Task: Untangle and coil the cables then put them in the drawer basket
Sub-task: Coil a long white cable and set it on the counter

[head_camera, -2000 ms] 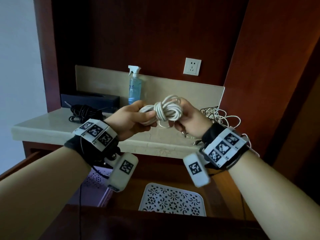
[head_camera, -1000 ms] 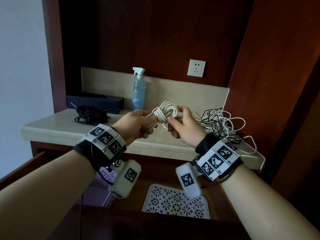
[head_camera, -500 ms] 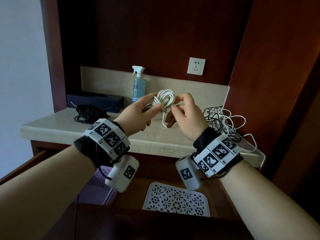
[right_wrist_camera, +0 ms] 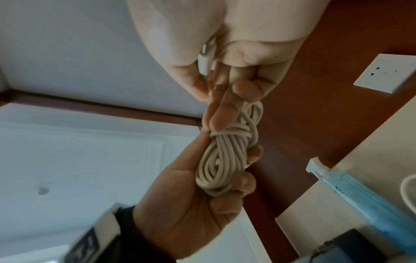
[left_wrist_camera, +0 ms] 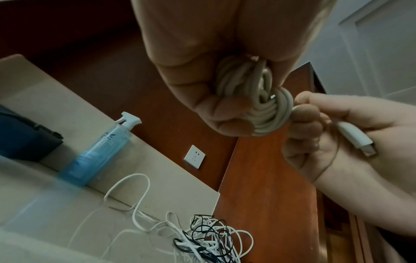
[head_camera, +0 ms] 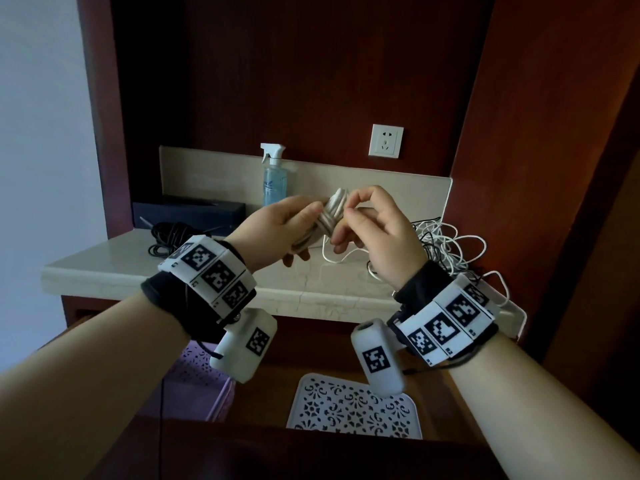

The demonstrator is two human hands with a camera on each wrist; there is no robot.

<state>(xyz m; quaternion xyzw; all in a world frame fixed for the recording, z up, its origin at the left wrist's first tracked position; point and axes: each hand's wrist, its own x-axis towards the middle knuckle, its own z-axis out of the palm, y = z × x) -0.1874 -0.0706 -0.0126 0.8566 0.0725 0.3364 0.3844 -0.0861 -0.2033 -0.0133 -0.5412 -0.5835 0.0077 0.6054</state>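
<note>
My left hand (head_camera: 308,221) grips a coiled white cable (head_camera: 332,216) above the counter, fingers curled round its loops (left_wrist_camera: 258,99). Several turns of the cable bind the bundle's middle (right_wrist_camera: 231,131). My right hand (head_camera: 346,220) pinches the cable's free end right beside the wrap. The white plug (left_wrist_camera: 355,138) lies across its palm, also visible in the right wrist view (right_wrist_camera: 206,60). A loose loop hangs below the hands. A tangle of white and black cables (head_camera: 446,244) lies on the counter's right side. A white patterned basket (head_camera: 353,407) sits in the open drawer below.
A coiled black cable (head_camera: 169,237) and a dark box (head_camera: 188,211) lie on the counter's left. A blue spray bottle (head_camera: 274,181) stands against the backsplash, below a wall socket (head_camera: 387,141). A purple basket (head_camera: 201,368) sits left of the white one.
The coil has turned more upright between my hands. My right hand has shifted from holding the bundle to pinching the free end beside the wrap, and a loose loop now hangs below.
</note>
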